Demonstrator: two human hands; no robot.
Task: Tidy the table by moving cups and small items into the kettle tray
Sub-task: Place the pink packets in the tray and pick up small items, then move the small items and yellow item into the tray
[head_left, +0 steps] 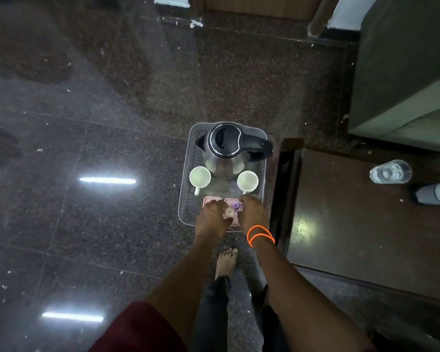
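Dark speckled floor [112,224]; wooden table [353,224] right of grip. Tray [186,194], long axis away, gripped near-end by left hand [211,217] and right hand [253,212]; kettle [224,151] spout leftward.

Dim indoor light leaves the dark speckled polished stone floor [112,224] murky, broken by two bright white reflections of ceiling tube lights [107,180] glaring at its left side. A softer sheen pools on the dark brown wooden desk [353,224] near its left edge. Wide-angle distortion bends lines toward the frame's borders, and detail is soft and grainy throughout.
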